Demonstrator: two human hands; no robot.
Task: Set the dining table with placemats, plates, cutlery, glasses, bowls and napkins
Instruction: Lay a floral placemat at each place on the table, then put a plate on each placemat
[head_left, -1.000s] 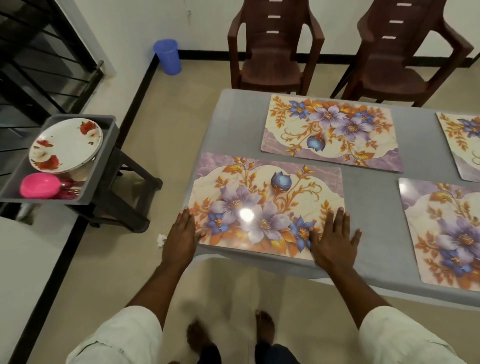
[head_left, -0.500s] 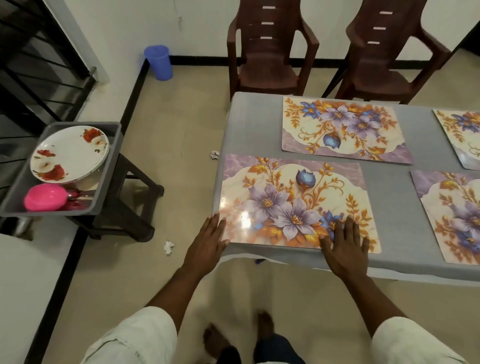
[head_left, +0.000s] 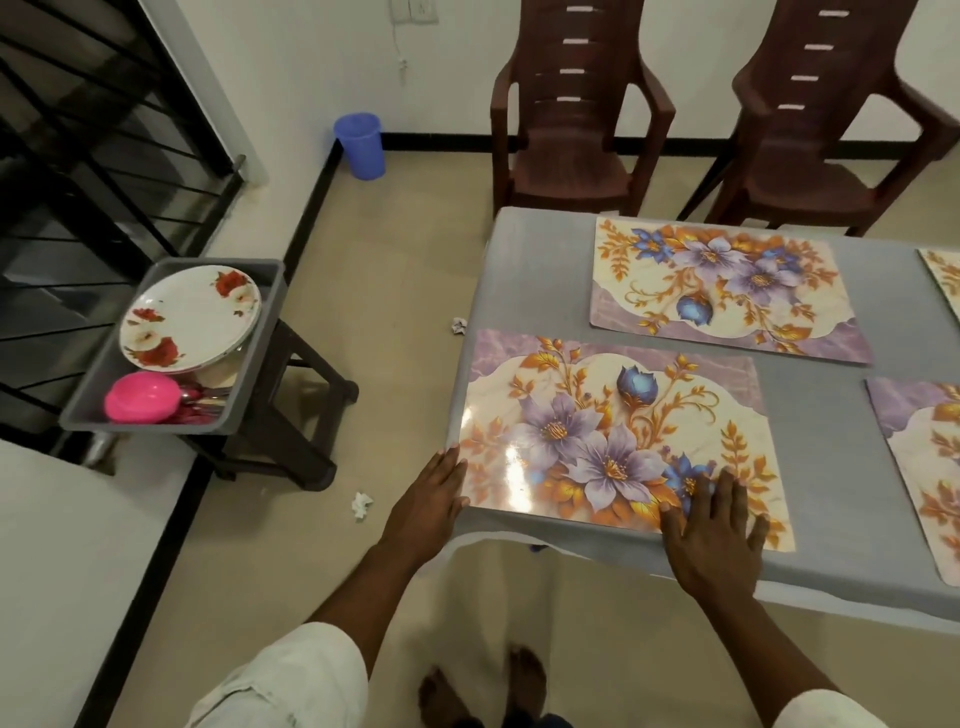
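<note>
Fingers (head_left: 727, 493) of both hands lie straight, pressing the placemat (head_left: 613, 431) at the tabletop (head_left: 519, 270) corner, centre frame; its left edge overhangs, so a plate there may tip it.

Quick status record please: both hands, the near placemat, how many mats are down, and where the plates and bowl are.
left hand: open, fingers flat at the near placemat's left edge
right hand: open, flat on the mat's near right part
near placemat: flat at the table corner
placemats in view: four, two cut off at the right
plates: in the grey tray on a stool, left of the table
pink bowl: same tray, beside cutlery
on mats: nothing yet
</note>
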